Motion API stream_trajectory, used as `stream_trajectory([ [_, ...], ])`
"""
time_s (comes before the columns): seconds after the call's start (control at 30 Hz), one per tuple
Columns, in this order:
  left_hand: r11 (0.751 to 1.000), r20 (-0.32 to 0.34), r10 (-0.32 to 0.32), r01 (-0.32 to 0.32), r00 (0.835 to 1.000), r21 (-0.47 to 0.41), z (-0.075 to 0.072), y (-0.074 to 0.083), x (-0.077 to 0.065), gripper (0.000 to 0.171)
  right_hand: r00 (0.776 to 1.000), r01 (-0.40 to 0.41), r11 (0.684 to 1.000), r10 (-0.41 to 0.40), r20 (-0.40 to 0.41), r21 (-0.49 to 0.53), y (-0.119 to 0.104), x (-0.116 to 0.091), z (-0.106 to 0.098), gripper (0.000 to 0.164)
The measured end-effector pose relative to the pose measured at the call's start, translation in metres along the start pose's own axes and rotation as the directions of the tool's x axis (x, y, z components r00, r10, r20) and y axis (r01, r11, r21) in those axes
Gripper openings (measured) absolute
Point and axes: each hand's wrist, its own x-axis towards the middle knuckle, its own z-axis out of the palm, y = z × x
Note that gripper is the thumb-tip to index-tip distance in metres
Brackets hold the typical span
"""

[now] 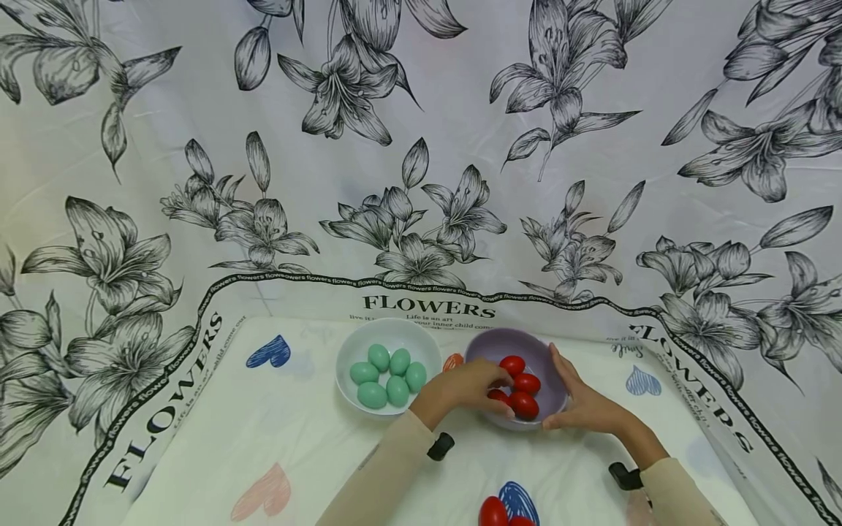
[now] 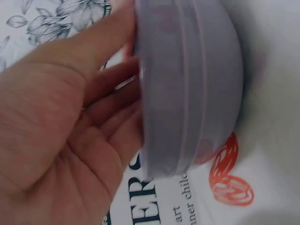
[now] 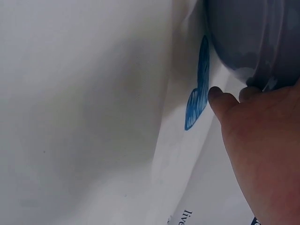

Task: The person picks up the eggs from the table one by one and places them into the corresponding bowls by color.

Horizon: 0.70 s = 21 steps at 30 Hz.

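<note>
In the head view, my left hand (image 1: 468,387) reaches over the near-left rim of a purple bowl (image 1: 552,358), with its thumb and fingers about a red egg (image 1: 498,397) inside. The left wrist view shows the fingers going behind the bowl's rim (image 2: 145,117), so their tips are hidden. Several more red eggs (image 1: 525,404) lie in that bowl. My right hand (image 1: 592,405) grips the bowl's right side, thumb at the near edge and fingers along the far side. In the right wrist view, fingertips touch the bowl's outer wall (image 3: 243,42).
Left of the purple bowl stands a white bowl (image 1: 345,372) with several pale green eggs (image 1: 372,394). More red eggs (image 1: 493,511) lie on the cloth at the bottom edge of the head view. A flower-print cloth (image 1: 421,212) rises behind.
</note>
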Motion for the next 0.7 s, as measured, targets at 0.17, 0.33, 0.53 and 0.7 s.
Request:
stream_trajectory([
  [0.17,0.989,-0.035,0.128,-0.130,0.991,-0.069,-0.002,0.005,-0.023,0.054,1.000,-0.001,1.000,0.001,0.010,-0.004,0.000,-0.001,-0.001,0.148],
  [0.33,0.968,-0.056,0.212,-0.218,0.976,-0.128,0.012,0.016,-0.048,0.054,1.000,-0.002,1.000,0.002,0.010,-0.001,-0.002,-0.003,-0.005,0.146],
  [0.53,0.957,-0.115,0.212,-0.230,0.971,-0.178,0.030,0.028,-0.071,0.057,1.000,0.007,1.000,-0.007,-0.002,-0.005,-0.002,-0.001,-0.005,0.145],
  [0.7,0.957,-0.109,0.161,-0.182,0.981,-0.225,0.047,0.032,-0.095,0.062,1.000,-0.006,1.000,0.006,0.004,-0.018,0.000,-0.001,-0.002,0.145],
])
